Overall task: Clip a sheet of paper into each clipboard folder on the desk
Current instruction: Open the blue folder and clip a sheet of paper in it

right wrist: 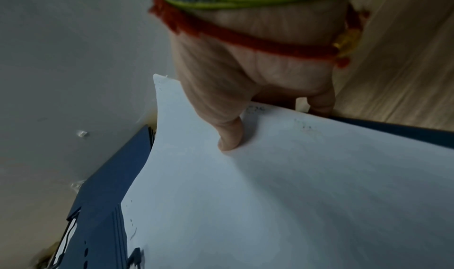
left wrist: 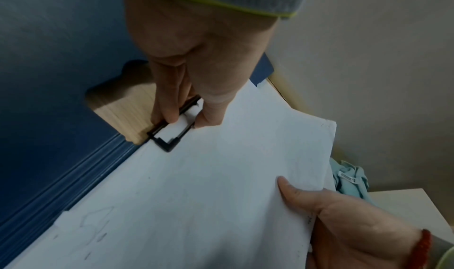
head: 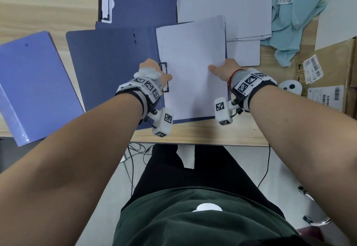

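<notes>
A dark blue clipboard folder lies open in front of me. A white sheet of paper rests on its right half. My left hand pinches the black wire clip at the sheet's left edge, fingers on one bar and thumb on the other. My right hand holds the sheet's right edge, thumb on top and fingers under it. The sheet bows upward near that grip. Another dark blue folder lies behind, its white clip showing.
A lighter blue closed folder lies at the left, overhanging the desk's front edge. A stack of white sheets sits at the back right. A light blue cloth and a cardboard box fill the right side.
</notes>
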Action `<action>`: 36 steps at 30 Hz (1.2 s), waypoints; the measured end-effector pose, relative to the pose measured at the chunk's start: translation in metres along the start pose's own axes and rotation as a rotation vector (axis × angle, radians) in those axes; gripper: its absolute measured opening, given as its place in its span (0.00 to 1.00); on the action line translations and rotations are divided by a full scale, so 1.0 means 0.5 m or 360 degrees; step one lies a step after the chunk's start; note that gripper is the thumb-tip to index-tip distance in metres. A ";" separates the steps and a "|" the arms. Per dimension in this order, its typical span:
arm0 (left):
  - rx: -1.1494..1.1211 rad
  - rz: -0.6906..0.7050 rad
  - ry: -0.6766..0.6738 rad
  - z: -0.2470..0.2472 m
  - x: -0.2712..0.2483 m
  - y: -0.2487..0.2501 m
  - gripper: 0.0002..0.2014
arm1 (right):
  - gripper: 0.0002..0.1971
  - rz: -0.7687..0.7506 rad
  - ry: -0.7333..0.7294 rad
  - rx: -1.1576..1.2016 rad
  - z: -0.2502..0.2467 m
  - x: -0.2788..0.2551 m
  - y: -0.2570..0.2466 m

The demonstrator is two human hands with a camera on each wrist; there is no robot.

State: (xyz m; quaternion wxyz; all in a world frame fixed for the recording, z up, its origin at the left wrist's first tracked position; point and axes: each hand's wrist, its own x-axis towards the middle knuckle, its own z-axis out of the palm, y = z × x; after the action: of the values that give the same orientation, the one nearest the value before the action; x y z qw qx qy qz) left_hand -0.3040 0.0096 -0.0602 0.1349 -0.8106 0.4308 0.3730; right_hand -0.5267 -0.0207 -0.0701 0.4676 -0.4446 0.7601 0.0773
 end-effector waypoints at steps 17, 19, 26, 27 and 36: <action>0.0059 -0.0100 -0.0014 -0.002 0.004 0.013 0.19 | 0.06 -0.0178 0.0409 0.0225 0.014 0.036 0.071; 0.0079 -0.0112 -0.0017 -0.007 0.003 0.013 0.19 | 0.05 -0.0124 0.0367 0.0251 0.012 0.037 0.077; 0.0136 -0.0093 -0.0027 -0.010 -0.002 0.007 0.18 | 0.08 -0.0073 0.0282 0.0414 0.015 0.030 0.086; 0.0130 -0.0092 -0.0024 -0.009 -0.001 0.006 0.18 | 0.07 -0.0054 0.0268 0.0479 0.015 0.029 0.086; 0.0106 -0.0071 0.0029 -0.007 -0.004 0.004 0.15 | 0.05 0.0020 0.0244 0.0499 0.013 0.023 0.079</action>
State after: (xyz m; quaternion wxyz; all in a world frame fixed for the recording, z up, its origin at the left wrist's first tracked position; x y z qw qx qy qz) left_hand -0.3046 0.0077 -0.0562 0.1662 -0.8184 0.4260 0.3481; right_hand -0.5542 -0.0009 -0.0944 0.4713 -0.3661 0.7990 -0.0733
